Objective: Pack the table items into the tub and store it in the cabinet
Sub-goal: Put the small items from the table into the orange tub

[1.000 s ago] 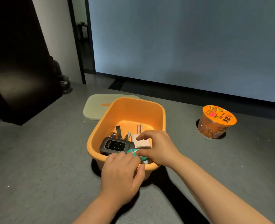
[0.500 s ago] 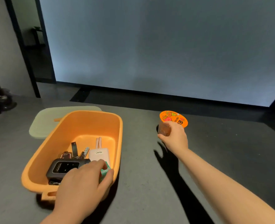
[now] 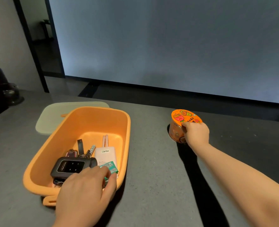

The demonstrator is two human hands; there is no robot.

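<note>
One item left: noodle cup [image 3: 183, 122] at 2 o'clock | right hand [image 3: 195, 134] grips its rim; support underneath | left hand [image 3: 86, 190] relaxed, touching packet [image 3: 110, 167] in tub [image 3: 42, 154]

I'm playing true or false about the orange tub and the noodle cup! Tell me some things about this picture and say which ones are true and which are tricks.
1. The noodle cup is inside the orange tub. False: it stands on the table, off to the right of the tub.
2. The right hand grips the noodle cup. True.
3. The pale green lid is on top of the tub. False: it lies flat on the table behind the tub.
4. The keys are in the tub. True.
5. The left hand holds the black device. False: its fingers touch the small green packet beside it.
</note>
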